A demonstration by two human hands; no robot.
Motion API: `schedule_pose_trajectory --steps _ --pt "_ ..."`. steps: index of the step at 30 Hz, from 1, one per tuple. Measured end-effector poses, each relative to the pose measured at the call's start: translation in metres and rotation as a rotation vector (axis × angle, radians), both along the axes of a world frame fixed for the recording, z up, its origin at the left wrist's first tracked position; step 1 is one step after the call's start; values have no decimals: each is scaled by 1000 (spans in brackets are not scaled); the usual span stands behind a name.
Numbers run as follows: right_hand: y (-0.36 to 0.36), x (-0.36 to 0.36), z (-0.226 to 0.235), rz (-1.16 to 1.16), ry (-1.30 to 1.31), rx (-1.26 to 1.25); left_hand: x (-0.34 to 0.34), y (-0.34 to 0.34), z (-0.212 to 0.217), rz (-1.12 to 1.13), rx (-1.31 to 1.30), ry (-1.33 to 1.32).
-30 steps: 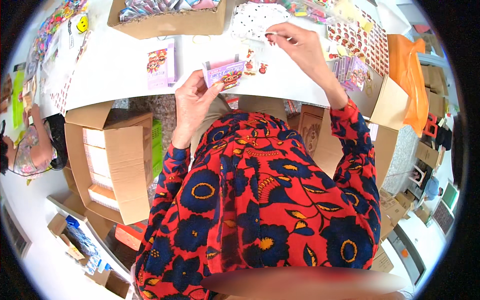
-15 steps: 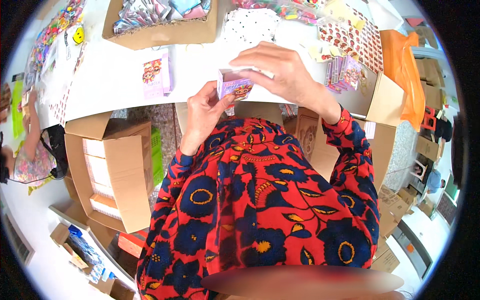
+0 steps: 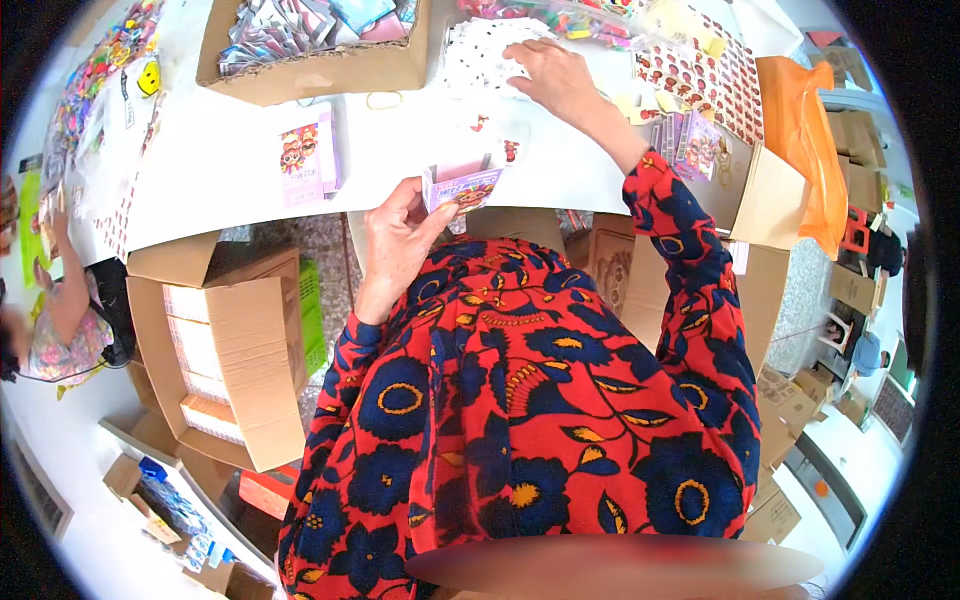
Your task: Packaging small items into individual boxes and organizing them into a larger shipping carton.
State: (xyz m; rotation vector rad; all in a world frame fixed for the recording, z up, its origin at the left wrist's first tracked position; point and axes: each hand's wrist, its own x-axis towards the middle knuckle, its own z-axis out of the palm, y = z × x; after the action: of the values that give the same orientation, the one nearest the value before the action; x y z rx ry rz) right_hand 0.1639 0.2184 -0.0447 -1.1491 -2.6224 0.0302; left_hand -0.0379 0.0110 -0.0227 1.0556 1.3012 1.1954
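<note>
My left hand (image 3: 398, 238) pinches a small purple cardboard box (image 3: 463, 194) by its near side, just over the table's front edge. The box is open at the top and has cartoon figures on its front. Farther out, my right hand (image 3: 560, 82) is stretched over the right edge of a pile of white pieces with dark spots (image 3: 478, 62). Its fingers are apart, and I see nothing held in them. Two small red printed pieces, one a reddish scrap (image 3: 512, 151), lie on the table behind the box.
A carton of silvery packets (image 3: 315, 80) stands at the back left. Flat purple boxes (image 3: 308, 160) lie left, more purple boxes (image 3: 690, 142) right beside sticker sheets (image 3: 712, 80). An orange bag (image 3: 805, 150) hangs at the right. An open carton (image 3: 245, 350) stands lower left; another person's arm (image 3: 68, 285) shows far left.
My right hand has left the box and moved away to the pile of white spotted pieces. My left hand still holds the box, now slightly lower. Small red pieces now show behind it.
</note>
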Motion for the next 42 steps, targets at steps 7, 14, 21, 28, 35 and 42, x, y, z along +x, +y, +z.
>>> schedule_pose_trajectory --steps 7,14,21,28,35,42 --pt "8 -14 -20 -1 -34 -22 -2 0 3 14 19 70" --pt "7 -16 -23 -86 10 -180 -1 2 -2 20 39 46" --pt "8 -16 -19 -221 34 -311 -1 0 -5 12 29 50" --pt "25 7 -26 -177 185 -219 0 0 -5 17 23 78" --pt "53 30 -38 -158 381 -325 3 5 -2 -7 21 74" --pt "39 31 18 -217 575 -593 6 16 4 -9 16 -12"
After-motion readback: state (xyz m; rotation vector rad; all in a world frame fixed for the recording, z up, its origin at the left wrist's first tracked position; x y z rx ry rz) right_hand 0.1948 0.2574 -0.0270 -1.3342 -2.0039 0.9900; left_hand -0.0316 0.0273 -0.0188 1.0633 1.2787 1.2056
